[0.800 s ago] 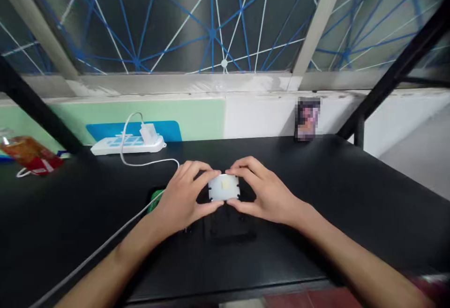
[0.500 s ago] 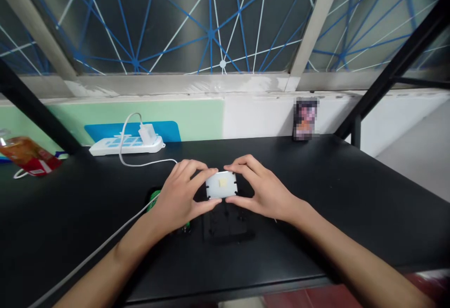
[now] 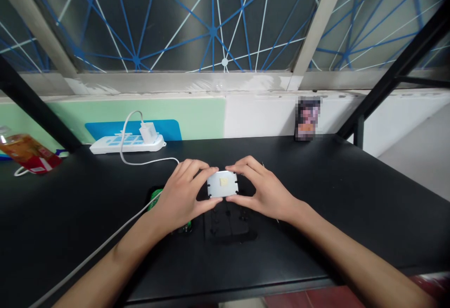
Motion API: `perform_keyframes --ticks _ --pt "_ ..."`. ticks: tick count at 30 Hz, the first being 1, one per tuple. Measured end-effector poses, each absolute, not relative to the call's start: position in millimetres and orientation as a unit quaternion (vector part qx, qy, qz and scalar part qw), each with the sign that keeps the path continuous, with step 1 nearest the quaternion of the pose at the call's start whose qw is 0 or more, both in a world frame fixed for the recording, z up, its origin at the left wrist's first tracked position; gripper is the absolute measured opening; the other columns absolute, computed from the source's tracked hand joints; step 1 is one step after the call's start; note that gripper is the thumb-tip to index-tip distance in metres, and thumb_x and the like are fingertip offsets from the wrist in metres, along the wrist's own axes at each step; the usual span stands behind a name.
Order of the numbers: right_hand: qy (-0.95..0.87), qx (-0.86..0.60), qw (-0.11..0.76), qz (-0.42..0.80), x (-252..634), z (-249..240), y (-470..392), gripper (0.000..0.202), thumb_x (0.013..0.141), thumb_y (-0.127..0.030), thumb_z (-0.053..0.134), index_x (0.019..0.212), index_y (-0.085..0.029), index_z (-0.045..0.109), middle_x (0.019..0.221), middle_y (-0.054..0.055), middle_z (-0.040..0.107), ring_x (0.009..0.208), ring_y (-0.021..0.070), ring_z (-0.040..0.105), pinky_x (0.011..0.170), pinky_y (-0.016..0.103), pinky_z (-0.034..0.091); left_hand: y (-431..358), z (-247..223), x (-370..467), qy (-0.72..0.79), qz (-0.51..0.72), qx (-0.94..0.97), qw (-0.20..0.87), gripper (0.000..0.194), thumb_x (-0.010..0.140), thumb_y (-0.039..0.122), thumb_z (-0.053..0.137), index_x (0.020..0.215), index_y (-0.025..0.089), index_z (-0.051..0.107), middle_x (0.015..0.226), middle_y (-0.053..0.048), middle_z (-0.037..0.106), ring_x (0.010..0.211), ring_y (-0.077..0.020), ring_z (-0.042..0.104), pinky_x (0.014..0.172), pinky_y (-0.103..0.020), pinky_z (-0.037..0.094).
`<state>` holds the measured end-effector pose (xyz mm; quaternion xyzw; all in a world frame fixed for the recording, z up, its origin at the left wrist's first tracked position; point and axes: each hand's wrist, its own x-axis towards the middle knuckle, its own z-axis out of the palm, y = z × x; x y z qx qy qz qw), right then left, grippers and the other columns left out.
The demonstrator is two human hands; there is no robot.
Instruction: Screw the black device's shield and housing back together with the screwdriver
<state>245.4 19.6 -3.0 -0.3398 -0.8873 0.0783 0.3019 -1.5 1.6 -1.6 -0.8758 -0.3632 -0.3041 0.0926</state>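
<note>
A small white rectangular plate (image 3: pixel 214 189) with dark notches along its short sides and a pale yellow square near its middle is held up above the black table. My left hand (image 3: pixel 183 193) pinches its left corners between thumb and fingers. On the other side, my right hand (image 3: pixel 265 188) grips the right corners the same way. Below the plate lies a dark, flat item (image 3: pixel 230 226), hard to make out against the table. Something green (image 3: pixel 154 198) in a black surround is partly hidden behind my left hand and wrist.
A white power strip (image 3: pixel 116 145) with a plugged-in charger (image 3: pixel 148 132) stands at the back left, its cable (image 3: pixel 105 247) running towards the front. A bottle (image 3: pixel 30 153) lies far left. A blurred picture-like item (image 3: pixel 306 119) leans on the wall. Black posts (image 3: pixel 358 130) flank the table.
The view has shifted very slightly. Both hands keep the same hold on the white plate, whose surface looks a little greyer now.
</note>
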Motion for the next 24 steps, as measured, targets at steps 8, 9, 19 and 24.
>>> perform_keyframes --ticks 8,9,19,24 --pt "-0.886 -0.347 0.293 0.090 245 -4 19 0.055 0.085 -0.046 0.072 0.132 -0.025 0.053 0.120 0.008 0.058 0.106 0.0236 0.064 0.089 0.043 0.058 2 -2 -1 -0.376 -0.292 -0.876 0.079 0.050 0.083 0.030 0.079 0.125 0.018 0.055 0.112 -0.008 0.060 0.099 -0.0276 0.055 0.085 -0.044 0.048" --pt "-0.886 -0.349 0.292 0.090 244 -4 19 0.054 0.085 -0.045 0.072 0.131 -0.025 0.053 0.120 0.008 0.058 0.106 0.0237 0.064 0.089 0.044 0.058 2 -2 -1 -0.377 -0.290 -0.876 0.077 0.051 0.083 0.030 0.079 0.125 0.018 0.054 0.112 -0.008 0.060 0.100 -0.0277 0.055 0.086 -0.044 0.048" --pt "-0.884 -0.322 0.330 0.074 241 -3 13 0.055 0.081 -0.044 0.075 0.127 -0.023 0.052 0.123 0.011 0.050 0.108 0.0252 0.063 0.085 0.046 0.062 2 -4 0 -0.389 -0.263 -0.881 0.065 0.054 0.082 0.027 0.079 0.128 0.019 0.053 0.120 -0.010 0.056 0.109 -0.0297 0.050 0.093 -0.047 0.048" --pt "-0.887 -0.296 0.347 0.073 236 -5 9 0.059 0.081 -0.050 0.075 0.128 -0.024 0.051 0.121 0.011 0.051 0.108 0.0250 0.063 0.087 0.046 0.062 -4 -3 7 -0.378 -0.268 -0.885 0.053 0.052 0.081 0.026 0.077 0.126 0.020 0.052 0.120 -0.011 0.056 0.110 -0.0313 0.049 0.094 -0.050 0.048"
